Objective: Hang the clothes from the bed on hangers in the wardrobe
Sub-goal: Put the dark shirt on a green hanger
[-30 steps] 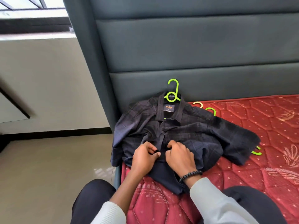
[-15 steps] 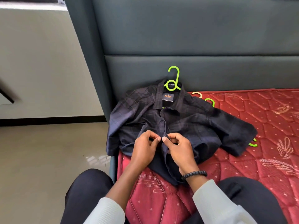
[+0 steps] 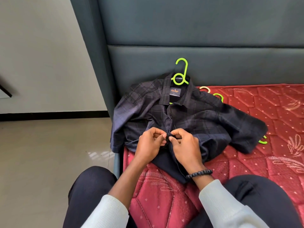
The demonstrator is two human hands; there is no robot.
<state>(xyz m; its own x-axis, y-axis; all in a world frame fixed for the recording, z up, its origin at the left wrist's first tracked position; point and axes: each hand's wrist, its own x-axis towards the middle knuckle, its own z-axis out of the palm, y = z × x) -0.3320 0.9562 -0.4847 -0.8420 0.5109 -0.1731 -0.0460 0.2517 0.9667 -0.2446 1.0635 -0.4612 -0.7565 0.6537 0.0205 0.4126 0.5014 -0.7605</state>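
Shirt (image 3: pixel 194 119) placket between pinching hands (image 3: pixel 167 145)

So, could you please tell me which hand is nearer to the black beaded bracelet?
Right: the black beaded bracelet circles that wrist, just below the right hand. The left hand sits across the dark checked shirt front, farther away.

Dark plaid shirt (image 3: pixel 189 116) (on green hanger (image 3: pixel 180 74)) flat on bed (image 3: pixel 271 112)
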